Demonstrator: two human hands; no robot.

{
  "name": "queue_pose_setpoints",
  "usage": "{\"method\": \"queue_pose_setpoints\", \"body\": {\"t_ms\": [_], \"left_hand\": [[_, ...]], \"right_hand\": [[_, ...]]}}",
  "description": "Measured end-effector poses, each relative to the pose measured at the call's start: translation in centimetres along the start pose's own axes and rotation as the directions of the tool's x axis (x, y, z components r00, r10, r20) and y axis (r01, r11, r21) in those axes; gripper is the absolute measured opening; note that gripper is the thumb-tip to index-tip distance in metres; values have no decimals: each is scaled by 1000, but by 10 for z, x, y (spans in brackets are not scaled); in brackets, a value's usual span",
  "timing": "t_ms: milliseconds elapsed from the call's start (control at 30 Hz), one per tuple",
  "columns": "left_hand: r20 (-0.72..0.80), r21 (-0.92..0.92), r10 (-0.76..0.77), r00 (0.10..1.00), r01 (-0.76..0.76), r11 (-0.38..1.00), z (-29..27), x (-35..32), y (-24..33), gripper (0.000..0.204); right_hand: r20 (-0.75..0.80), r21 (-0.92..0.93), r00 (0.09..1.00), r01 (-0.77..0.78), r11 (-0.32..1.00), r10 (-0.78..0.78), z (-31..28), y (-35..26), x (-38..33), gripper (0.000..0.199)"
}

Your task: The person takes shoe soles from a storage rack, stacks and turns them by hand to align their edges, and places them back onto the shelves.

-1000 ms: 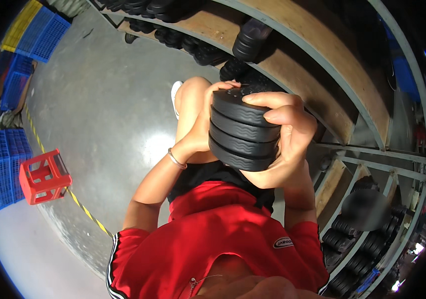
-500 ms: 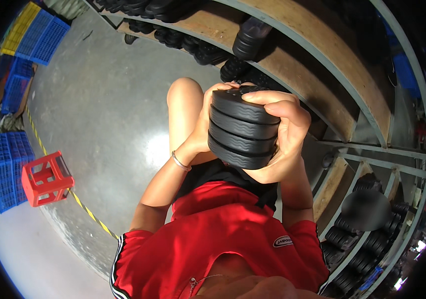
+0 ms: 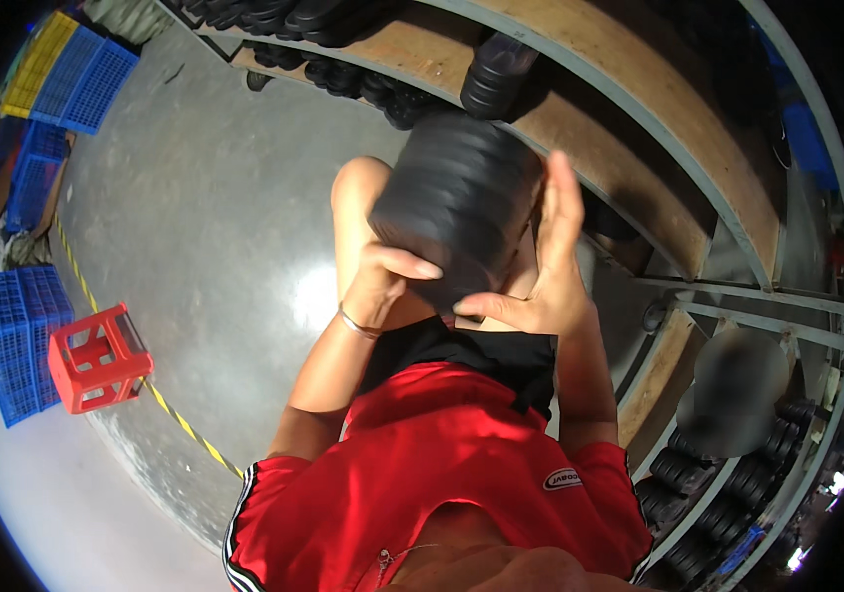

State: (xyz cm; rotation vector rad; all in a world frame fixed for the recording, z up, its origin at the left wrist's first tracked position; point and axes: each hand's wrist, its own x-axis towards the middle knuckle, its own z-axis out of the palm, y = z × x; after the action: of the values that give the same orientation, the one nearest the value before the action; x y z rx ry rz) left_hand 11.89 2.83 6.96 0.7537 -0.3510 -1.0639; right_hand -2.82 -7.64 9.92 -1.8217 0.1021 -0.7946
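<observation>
A stack of black rubber shoe soles (image 3: 456, 192) is in front of me above my lap, tilted and smeared by motion. My left hand (image 3: 387, 281) grips its lower left corner, the thumb lying across the near end. On the other side, my right hand (image 3: 552, 261) has its fingers stretched up along the stack's right side and its thumb by the near lower edge. The far ends of the left fingers are hidden behind the soles.
Wooden shelves (image 3: 589, 133) in a grey metal frame curve along the far right, with more black soles (image 3: 496, 79) on them. Another rack (image 3: 663, 380) of soles stands at right. Blue crates (image 3: 22, 340), a red stool (image 3: 101, 360) and yellow-black floor tape (image 3: 180, 424) lie at left.
The stack has turned and tipped, its upper part moving away and to the left. My right fingers have shifted from its top to its right side; my left hand has come lower.
</observation>
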Motion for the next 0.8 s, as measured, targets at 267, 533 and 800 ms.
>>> {"method": "queue_pose_setpoints", "body": {"t_ms": [267, 533, 800], "left_hand": [[59, -233, -206, 977, 214, 949, -19, -15, -29, 54], [19, -165, -306, 952, 305, 938, 7, -11, -31, 41], [38, -220, -184, 982, 188, 957, -21, -5, -32, 42]], "right_hand": [[130, -350, 960, -188, 918, 247, 0, -15, -13, 115], [-4, -279, 938, -335, 900, 348, 8, -8, -18, 101], [-22, 31, 915, -401, 915, 402, 25, 9, -26, 98]]}}
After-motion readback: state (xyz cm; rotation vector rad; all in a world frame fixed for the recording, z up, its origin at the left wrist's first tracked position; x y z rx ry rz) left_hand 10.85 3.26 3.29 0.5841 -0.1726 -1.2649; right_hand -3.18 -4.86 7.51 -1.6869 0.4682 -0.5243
